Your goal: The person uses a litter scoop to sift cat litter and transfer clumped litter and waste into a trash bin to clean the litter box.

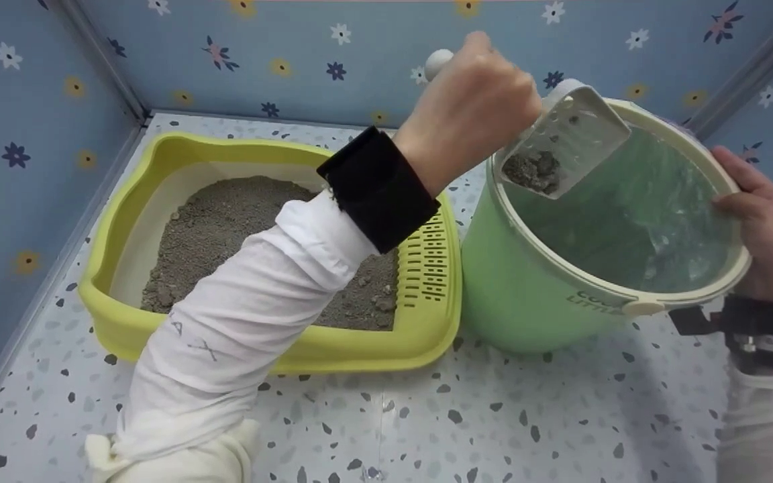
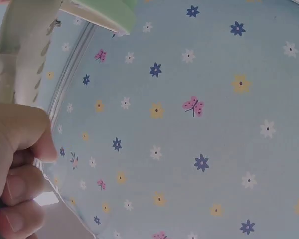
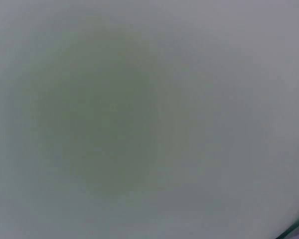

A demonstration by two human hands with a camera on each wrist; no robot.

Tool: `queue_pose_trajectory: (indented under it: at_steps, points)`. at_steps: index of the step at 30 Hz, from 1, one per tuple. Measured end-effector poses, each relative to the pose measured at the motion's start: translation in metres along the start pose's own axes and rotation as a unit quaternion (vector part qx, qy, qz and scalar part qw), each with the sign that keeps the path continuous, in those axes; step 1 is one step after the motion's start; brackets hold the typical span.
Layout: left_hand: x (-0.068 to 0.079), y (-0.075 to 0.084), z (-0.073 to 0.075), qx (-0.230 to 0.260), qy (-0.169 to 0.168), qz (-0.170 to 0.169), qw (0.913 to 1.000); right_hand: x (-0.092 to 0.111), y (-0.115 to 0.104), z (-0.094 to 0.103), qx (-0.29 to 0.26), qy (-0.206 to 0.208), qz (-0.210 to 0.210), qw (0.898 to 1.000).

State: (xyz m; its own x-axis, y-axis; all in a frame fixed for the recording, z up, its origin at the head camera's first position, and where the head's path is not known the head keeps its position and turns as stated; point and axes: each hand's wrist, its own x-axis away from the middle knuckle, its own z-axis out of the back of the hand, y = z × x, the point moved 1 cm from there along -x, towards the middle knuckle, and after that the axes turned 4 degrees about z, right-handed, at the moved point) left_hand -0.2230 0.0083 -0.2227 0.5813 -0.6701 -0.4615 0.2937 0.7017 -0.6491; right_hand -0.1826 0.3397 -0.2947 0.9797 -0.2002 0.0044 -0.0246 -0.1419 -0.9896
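In the head view my left hand grips the handle of a white litter scoop, whose round handle end sticks out behind the fist. Dark grey litter clumps sit at the lower corner of the scoop, which tilts over the near-left rim of a pale green trash bin. At the bin's right side my right hand pinches the cream rim, and the bin leans. A clear plastic liner lines its inside. The left wrist view shows the fist around the scoop handle; the right wrist view is blurred.
Left of the bin stands a yellow-green litter box with grey litter inside and a slotted ledge on its right. Both stand on a speckled white surface. Blue flowered panels enclose the back and sides.
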Motion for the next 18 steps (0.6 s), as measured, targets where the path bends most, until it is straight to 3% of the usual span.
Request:
queue_pose_trajectory:
  at_steps: [3,6,9,11,13,18]
  points:
    - [0.005,0.005,-0.002,-0.074,0.096,-0.018,0.9925,0.0,0.0,-0.001,0.003,-0.001,0.002,1.0]
    - [0.012,0.009,-0.004,-0.118,0.204,-0.011,0.9718,0.001,0.0,0.0,0.037,-0.011,0.014,0.999]
    - [0.017,0.012,-0.006,-0.121,0.285,0.006,0.9508,0.001,0.0,0.001,0.072,-0.019,0.021,0.997]
    - [0.018,0.012,-0.006,-0.117,0.312,0.015,0.9427,0.001,0.0,0.002,0.077,-0.02,0.02,0.997]
    - [0.019,0.013,-0.006,-0.11,0.32,0.021,0.9407,0.0,0.0,0.001,0.058,-0.017,0.013,0.998]
    - [0.024,0.013,-0.006,-0.082,0.306,0.039,0.9479,0.0,0.0,0.0,0.002,-0.016,0.0,1.0]
